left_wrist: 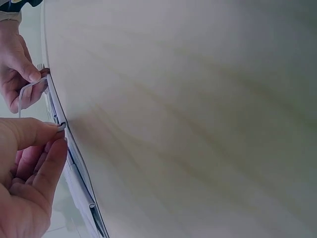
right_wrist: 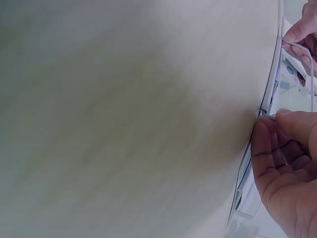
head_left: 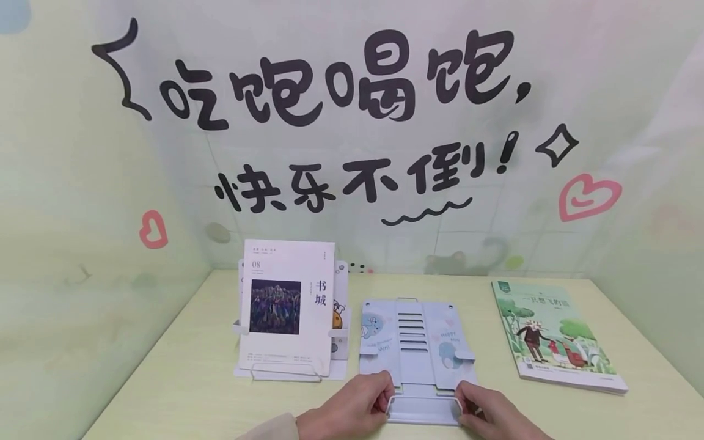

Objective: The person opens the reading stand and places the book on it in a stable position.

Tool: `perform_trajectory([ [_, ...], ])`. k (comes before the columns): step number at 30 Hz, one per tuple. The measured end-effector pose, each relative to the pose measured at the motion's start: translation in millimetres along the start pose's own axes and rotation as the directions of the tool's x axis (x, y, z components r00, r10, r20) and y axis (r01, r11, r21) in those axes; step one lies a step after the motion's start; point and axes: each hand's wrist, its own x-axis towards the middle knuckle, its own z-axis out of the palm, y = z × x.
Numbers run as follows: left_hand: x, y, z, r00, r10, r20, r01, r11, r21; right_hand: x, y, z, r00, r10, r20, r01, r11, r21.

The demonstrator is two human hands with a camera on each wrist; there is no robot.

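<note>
A pale blue book stand (head_left: 414, 370) with slots down its middle and cartoon prints lies flat on the table. At its near edge, a white wire page holder (left_wrist: 21, 99) is raised from the panel. My left hand (head_left: 352, 403) pinches the left end of this wire between thumb and fingers. The right hand (head_left: 495, 410) pinches the opposite end in the same way. Both wrist views look along the table at the stand's edge, with the wire (right_wrist: 311, 74) spanning between the two hands.
To the left, a white book (head_left: 288, 351) leans upright on a second stand (head_left: 342, 348) behind its wire holder. A green illustrated book (head_left: 558, 336) lies flat at the right. Behind the table (head_left: 181, 366) hangs a printed curtain (head_left: 330, 238) with large black lettering.
</note>
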Motion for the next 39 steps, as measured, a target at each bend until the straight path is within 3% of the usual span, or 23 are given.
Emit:
perform_trajectory([
  [15, 0.7, 2.4, -3.8, 0.998, -0.018, 0.055, 0.018, 1.000, -0.012, -0.4, -2.1, -0.6, 1.000, -0.022, -0.004, 0.022, 0.998, -0.058],
  [25, -0.2, 1.3, -2.3, 0.999, 0.014, 0.032, -0.014, 1.000, 0.004, -0.5, 1.0, 0.2, 0.998, -0.064, -0.007, 0.064, 0.997, -0.047],
  [27, -0.8, 0.3, -2.9, 0.999, 0.000, 0.039, 0.002, 0.999, -0.037, -0.4, 3.2, 0.2, 0.997, -0.083, -0.011, 0.083, 0.996, -0.033],
  [29, -2.2, -1.0, -3.6, 0.998, -0.034, 0.053, 0.041, 0.990, -0.136, -0.7, 5.4, 0.1, 0.995, -0.100, -0.015, 0.100, 0.995, -0.014],
  [32, -3.3, -3.2, -4.6, 0.994, -0.106, 0.040, 0.113, 0.941, -0.321, -1.6, 7.4, -0.8, 0.996, -0.091, -0.010, 0.092, 0.996, 0.022],
  [35, 0.0, -5.3, -6.6, 0.975, -0.214, -0.059, 0.168, 0.885, -0.433, -2.2, 5.9, -5.4, 1.000, -0.017, -0.010, 0.018, 0.996, 0.084],
  [37, 5.2, -7.5, -9.4, 0.941, -0.303, -0.152, 0.206, 0.866, -0.455, -2.2, 4.1, -10.7, 0.999, 0.010, -0.038, -0.006, 0.995, 0.096],
  [39, 12.1, -10.5, -13.3, 0.893, -0.386, -0.233, 0.242, 0.846, -0.475, -1.3, 1.4, -18.2, 0.995, 0.033, -0.097, -0.023, 0.994, 0.106],
])
